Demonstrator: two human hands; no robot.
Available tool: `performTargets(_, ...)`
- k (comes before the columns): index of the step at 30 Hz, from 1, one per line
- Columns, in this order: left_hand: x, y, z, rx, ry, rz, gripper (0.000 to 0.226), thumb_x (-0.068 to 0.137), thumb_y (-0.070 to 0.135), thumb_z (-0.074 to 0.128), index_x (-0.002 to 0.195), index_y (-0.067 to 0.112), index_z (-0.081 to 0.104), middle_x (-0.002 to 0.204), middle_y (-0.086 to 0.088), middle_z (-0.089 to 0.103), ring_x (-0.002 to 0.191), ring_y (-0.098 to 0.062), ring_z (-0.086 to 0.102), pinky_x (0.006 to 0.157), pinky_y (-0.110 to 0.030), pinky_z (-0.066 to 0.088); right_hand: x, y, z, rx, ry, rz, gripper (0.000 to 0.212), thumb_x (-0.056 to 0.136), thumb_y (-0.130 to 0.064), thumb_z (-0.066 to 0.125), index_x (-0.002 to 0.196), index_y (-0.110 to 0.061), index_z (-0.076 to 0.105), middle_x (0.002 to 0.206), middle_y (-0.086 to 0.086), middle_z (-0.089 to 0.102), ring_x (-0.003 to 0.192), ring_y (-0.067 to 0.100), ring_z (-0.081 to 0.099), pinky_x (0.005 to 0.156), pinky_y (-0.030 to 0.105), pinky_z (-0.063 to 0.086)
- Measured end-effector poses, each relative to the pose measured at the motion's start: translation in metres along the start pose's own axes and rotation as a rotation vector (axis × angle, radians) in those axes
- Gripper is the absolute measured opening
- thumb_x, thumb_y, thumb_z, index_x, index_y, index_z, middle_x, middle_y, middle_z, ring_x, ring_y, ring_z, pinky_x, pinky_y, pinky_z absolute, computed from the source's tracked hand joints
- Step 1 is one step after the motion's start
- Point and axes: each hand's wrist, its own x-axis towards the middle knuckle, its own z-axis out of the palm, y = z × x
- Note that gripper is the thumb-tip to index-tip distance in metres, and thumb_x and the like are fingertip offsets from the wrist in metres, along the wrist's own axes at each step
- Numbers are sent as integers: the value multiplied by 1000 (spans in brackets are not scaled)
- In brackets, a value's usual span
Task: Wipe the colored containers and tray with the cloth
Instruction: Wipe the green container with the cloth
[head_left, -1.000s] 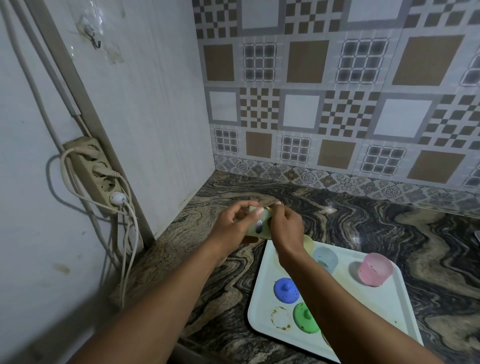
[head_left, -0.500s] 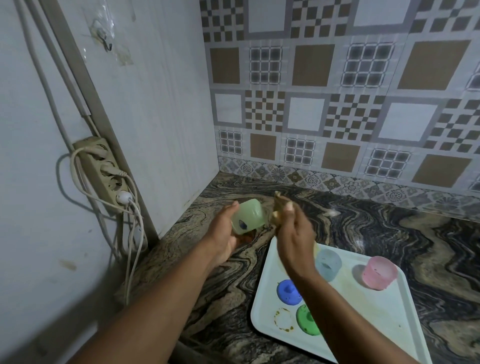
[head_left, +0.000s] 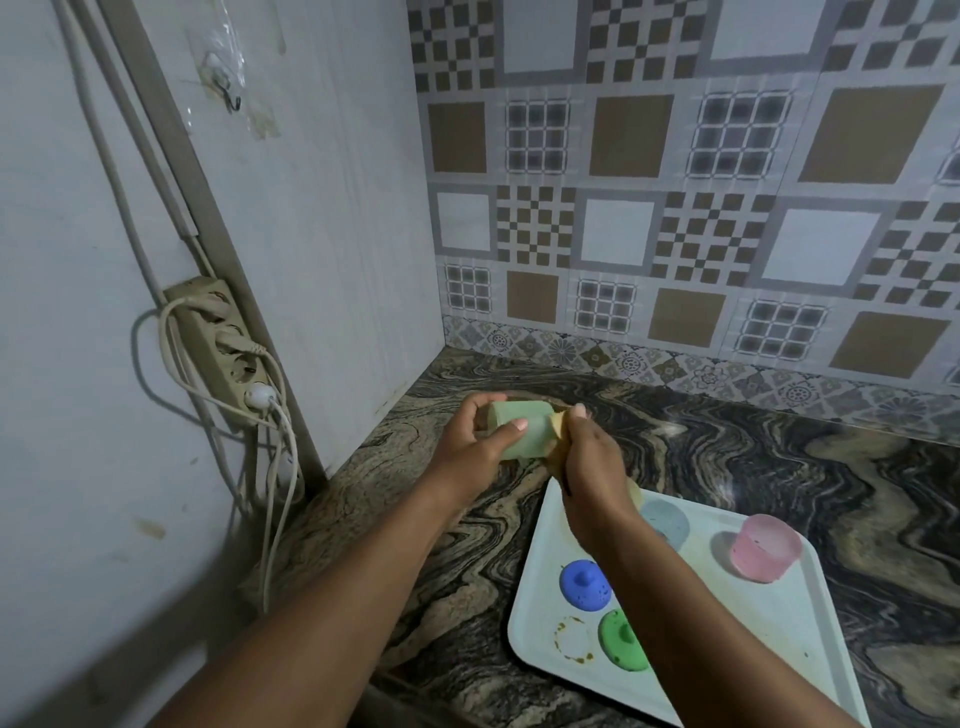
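Holding: the left hand (head_left: 470, 441) grips a pale green container (head_left: 519, 434) — thumb laid across its near side, fingers curled round the far side.
Green container: on its side in the air, above the countertop (head_left: 779, 457), just beyond the tray's far-left corner; which end is the mouth I cannot tell.
Right hand: the right hand (head_left: 587, 462) is closed round a yellow cloth (head_left: 555, 439), fingers bunched, pressing it against the container's right end.
Cloth: mostly hidden in the fist; one fold shows between hand and container, and a corner hangs below the wrist over the tray's far edge.
Tray: a white tray (head_left: 779, 639) with rounded corners lies on the near-right part of the countertop and runs out of view at the near edge.
Far-left of tray: a pale blue container (head_left: 667, 522) stands partly behind the right forearm.
Far-right corner of tray: a translucent pink container (head_left: 763, 545) stands apart from the blue one.
Near-left of tray: a blue lid (head_left: 584, 584) with a knob, speckled with brown spots; just beside it toward the near edge is a green lid (head_left: 621, 639), partly covered by the forearm.
Near-left corner of tray: a brown ring stain (head_left: 571, 639) — just beside the green lid.
Countertop: dark swirled stone running to the tiled back wall.
Left wall: a beige power strip (head_left: 223, 353) with plugs and pale cords hanging; higher up, a small stick-on hook (head_left: 228, 96).
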Motion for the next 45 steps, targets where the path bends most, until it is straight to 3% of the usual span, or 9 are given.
performTargets(4, 4, 2, 0, -162, 90, -69, 46, 77, 21, 85, 116, 18, 61, 115, -11, 72, 108, -26, 69, 97, -43, 56, -12, 15, -3, -162, 32, -384, 30, 108, -31, 40, 112, -25, 69, 76, -10, 64, 62, 7, 56, 55, 28, 46)
performTargets(8, 0, 7, -4, -241, 93, -126, 47, 73, 22, 88, 115, 22, 68, 114, -8, 73, 105, -28, 70, 79, -41, 58, -6, 22, -12, -330, 59, -597, 41, 104, -49, 39, 136, -34, 59, 111, -7, 69, 97, 17, 64, 82, 35, 51)
performTargets(13, -1, 8, 3, -337, 84, -115, 79, 56, 24, 97, 125, 23, 59, 116, -8, 73, 108, -29, 69, 78, -41, 60, -5, 10, 0, -129, -92, -353, 35, 105, -44, 42, 109, -25, 71, 71, -11, 59, 64, 8, 52, 59, 33, 43)
performTargets(18, 2, 7, 8, -162, 156, 16, 71, 47, 44, 98, 107, 18, 71, 103, -2, 78, 102, -20, 72, 89, -39, 59, -6, 2, 3, 19, -63, -182, 47, 106, -48, 34, 96, -23, 72, 72, -10, 68, 70, 10, 59, 62, 26, 47)
performTargets(23, 1, 9, 5, -181, -67, -64, 58, 68, 56, 79, 108, 14, 75, 104, -6, 77, 98, -17, 71, 93, -35, 54, 1, -8, 5, 90, -53, -93, 44, 107, -44, 35, 94, -17, 67, 88, 1, 70, 77, 11, 66, 62, 23, 54)
performTargets(27, 6, 2, 14, 49, 215, -20, 52, 77, 69, 69, 108, 27, 68, 107, 2, 73, 100, -17, 69, 91, -45, 59, 6, -5, 4, 61, -32, -106, 42, 109, -37, 35, 89, -17, 66, 80, -2, 66, 73, 10, 62, 62, 22, 53)
performTargets(35, 9, 8, 27, -17, 99, -33, 32, 85, 45, 75, 104, 19, 76, 96, 1, 79, 96, -17, 74, 91, -41, 59, 16, 13, 1, -135, -21, -285, 39, 100, -51, 40, 103, -23, 68, 99, 10, 72, 94, 26, 69, 79, 48, 56)
performTargets(41, 15, 1, 11, -63, -24, -138, 24, 95, 34, 66, 105, 14, 75, 98, -3, 78, 95, -17, 72, 85, -31, 55, 21, 5, -7, -84, -37, -186, 32, 108, -29, 41, 113, -15, 70, 86, 2, 72, 76, 20, 66, 63, 34, 55)
performTargets(45, 18, 2, 14, -94, 80, -156, 26, 92, 37, 69, 105, 15, 76, 100, -5, 78, 100, -26, 73, 87, -39, 59, 21, 15, -4, -345, -35, -379, 41, 103, -36, 42, 136, -21, 61, 123, 0, 71, 115, 15, 66, 98, 43, 54)
